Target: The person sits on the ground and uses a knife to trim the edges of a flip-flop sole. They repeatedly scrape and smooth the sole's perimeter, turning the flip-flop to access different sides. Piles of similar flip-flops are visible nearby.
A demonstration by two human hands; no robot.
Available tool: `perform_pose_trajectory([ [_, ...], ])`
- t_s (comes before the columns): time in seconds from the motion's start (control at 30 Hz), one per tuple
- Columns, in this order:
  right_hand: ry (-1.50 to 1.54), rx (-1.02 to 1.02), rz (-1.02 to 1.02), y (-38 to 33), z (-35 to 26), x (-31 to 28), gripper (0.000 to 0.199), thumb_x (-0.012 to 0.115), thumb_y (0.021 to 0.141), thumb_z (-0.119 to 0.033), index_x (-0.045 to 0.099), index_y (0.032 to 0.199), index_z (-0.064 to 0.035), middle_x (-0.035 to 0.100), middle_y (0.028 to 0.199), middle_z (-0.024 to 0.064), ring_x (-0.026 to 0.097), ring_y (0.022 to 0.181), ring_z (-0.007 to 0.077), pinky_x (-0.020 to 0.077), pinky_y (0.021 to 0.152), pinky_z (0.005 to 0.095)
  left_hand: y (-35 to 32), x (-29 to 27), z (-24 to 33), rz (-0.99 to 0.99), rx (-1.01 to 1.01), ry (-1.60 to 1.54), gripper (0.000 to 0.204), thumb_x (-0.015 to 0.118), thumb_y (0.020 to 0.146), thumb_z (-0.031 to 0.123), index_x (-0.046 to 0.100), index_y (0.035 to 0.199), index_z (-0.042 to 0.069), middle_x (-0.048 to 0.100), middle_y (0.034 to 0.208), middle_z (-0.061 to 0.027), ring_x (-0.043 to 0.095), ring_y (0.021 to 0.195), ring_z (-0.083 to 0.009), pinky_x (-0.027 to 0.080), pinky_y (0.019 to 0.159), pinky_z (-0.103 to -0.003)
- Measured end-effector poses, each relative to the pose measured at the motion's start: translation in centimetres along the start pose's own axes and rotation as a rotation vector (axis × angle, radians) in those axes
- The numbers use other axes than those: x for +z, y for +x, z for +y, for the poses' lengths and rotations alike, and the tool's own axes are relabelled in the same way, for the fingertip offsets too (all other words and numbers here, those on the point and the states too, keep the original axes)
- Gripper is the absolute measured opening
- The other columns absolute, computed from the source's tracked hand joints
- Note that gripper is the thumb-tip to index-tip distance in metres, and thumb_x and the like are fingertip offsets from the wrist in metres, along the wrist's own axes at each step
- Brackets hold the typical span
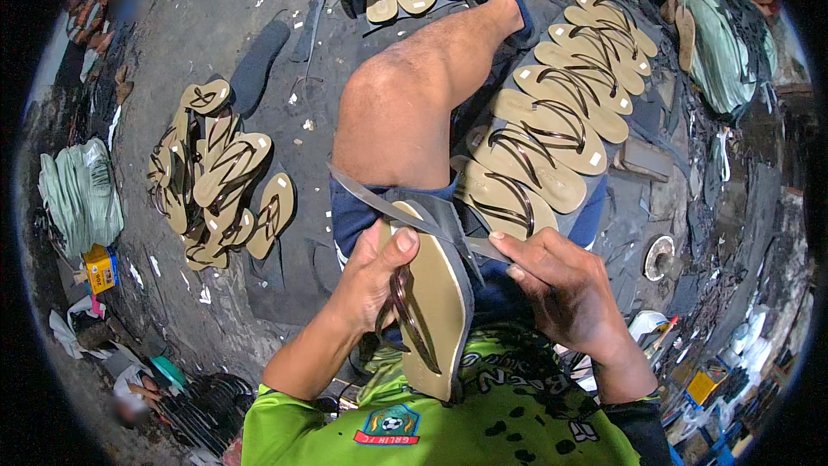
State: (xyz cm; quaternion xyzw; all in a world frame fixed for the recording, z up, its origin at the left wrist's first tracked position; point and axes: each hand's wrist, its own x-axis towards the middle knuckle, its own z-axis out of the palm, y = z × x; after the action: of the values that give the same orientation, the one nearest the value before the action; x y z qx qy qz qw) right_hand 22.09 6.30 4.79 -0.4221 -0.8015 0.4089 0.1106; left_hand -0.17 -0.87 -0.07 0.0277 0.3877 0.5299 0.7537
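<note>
"So, what is the left hand closed on?"

"A sandal, thumb flat on its top, in front of the green shirt. It's tan above, with a glossy dark brown strap near the thumb and a dark layer showing along the right edge."

"And the right hand?"

"Finger and thumb pinch one end of a long, thin grey blade, which slants across the sandal just beyond the left thumb."

"What's around the grip?"

"Beyond it, a bare knee. Away from the right hand runs an overlapping row of sandals; well left of the grip lies a loose pile of sandals."

"And the floor?"

"Grey and worn, littered with pale scraps and dark offcuts. Farther out, a pale green bundle sits at far left, a yellow box beside it."
</note>
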Motion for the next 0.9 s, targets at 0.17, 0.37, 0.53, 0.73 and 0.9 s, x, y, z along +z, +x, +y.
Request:
perform_pose_trajectory([
  [0.17, 0.104, -0.008, -0.041, 1.3, 0.1, -0.3, 0.047, 0.07, 0.078, -0.01, 0.061, 0.123, -0.0235, 0.058, 0.078, 0.0056, 0.06, 0.066, 0.0255, 0.0482, 0.06, 0.0354, 0.1, 0.3, 0.7, -0.032, -0.02, 0.073, 0.038, 0.064, 0.09, 0.027, 0.051, 0.116, 0.004, 0.065, 0.099, -0.0073, 0.066, 0.083, -0.0161, 0.056, 0.073, -0.031],
  [0.37, -0.004, -0.093, -0.232, 4.4, -0.1, -1.6, 0.047, 0.069, 0.074, -0.008, 0.059, 0.119, -0.0192, 0.056, 0.079, 0.008, 0.059, 0.068, 0.0327, 0.047, 0.058, 0.0409, 0.0, 0.6, 0.3, -0.037, -0.024, 0.247, 0.037, 0.067, 0.088, 0.026, 0.055, 0.114, 0.002, 0.066, 0.095, -0.0051, 0.064, 0.084, -0.0122, 0.053, 0.075, -0.028],
  [0.53, 0.054, -0.23, -0.352, 5.9, 0.8, -2.9, 0.045, 0.064, 0.073, -0.007, 0.057, 0.117, -0.0158, 0.058, 0.081, 0.0123, 0.059, 0.073, 0.0364, 0.0477, 0.062, 0.0454, 0.1, 0.9, 0.0, -0.071, -0.071, 0.272, 0.037, 0.068, 0.087, 0.029, 0.058, 0.11, 0.002, 0.066, 0.093, -0.0045, 0.062, 0.082, -0.011, 0.051, 0.075, -0.027],
  [0.73, -0.097, -0.244, -0.469, 7.4, -1.0, -4.2, 0.042, 0.056, 0.08, -0.009, 0.057, 0.122, -0.0124, 0.064, 0.091, 0.0174, 0.061, 0.089, 0.0376, 0.0502, 0.074, 0.0445, -0.1, 0.7, 0.0, -0.103, -0.161, 0.425, 0.036, 0.067, 0.088, 0.031, 0.059, 0.108, 0.001, 0.065, 0.092, -0.0037, 0.061, 0.082, -0.0085, 0.05, 0.07, -0.024],
  [0.9, 0.225, -0.373, -0.001, 5.1, -1.2, -4.9, 0.044, 0.044, 0.088, 0.0, 0.054, 0.13, -0.0064, 0.064, 0.106, 0.0162, 0.063, 0.096, 0.0274, 0.0477, 0.088, 0.037, 0.0, 5.7, 5.4, -0.093, 0.417, 0.723, 0.048, 0.067, 0.086, 0.033, 0.055, 0.12, 0.001, 0.063, 0.104, -0.0048, 0.06, 0.094, -0.013, 0.049, 0.082, -0.028],
])
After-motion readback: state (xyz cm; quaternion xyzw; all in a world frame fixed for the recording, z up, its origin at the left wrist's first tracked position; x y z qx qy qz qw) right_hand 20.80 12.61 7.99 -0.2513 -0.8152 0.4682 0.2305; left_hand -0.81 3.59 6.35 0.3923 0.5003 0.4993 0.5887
